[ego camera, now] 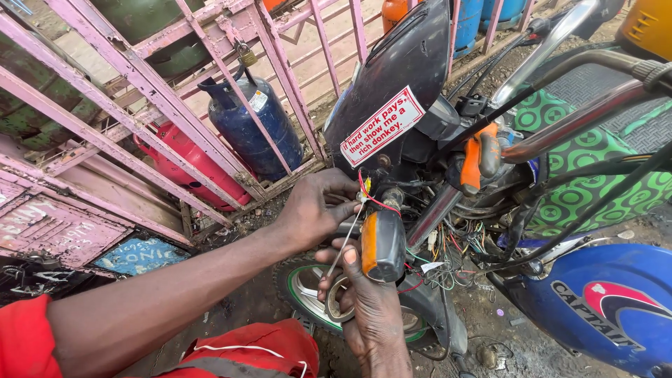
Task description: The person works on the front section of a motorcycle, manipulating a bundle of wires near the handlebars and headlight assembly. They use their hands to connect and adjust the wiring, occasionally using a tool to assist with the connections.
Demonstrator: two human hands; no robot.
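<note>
My left hand [316, 208] reaches to the front of a motorcycle and pinches thin red and yellow wires [365, 190] just below the black headlight cowl [392, 84]. My right hand [367, 301] comes up from below, its fingers around the orange and black turn-signal lamp [381, 245], and it holds a thin metal rod-like tool [344, 246] that points up toward the wires. Both hands sit above the front wheel [315, 294]. A tangle of coloured wiring [455, 259] hangs open to the right of the lamp.
A pink metal cage [140, 91] to the left holds a blue gas cylinder [252, 126] and a red one [189, 164]. The blue fuel tank [602, 308], handlebar [581, 119] and a green patterned seat cover [595, 175] fill the right. My red trousers [252, 350] are below.
</note>
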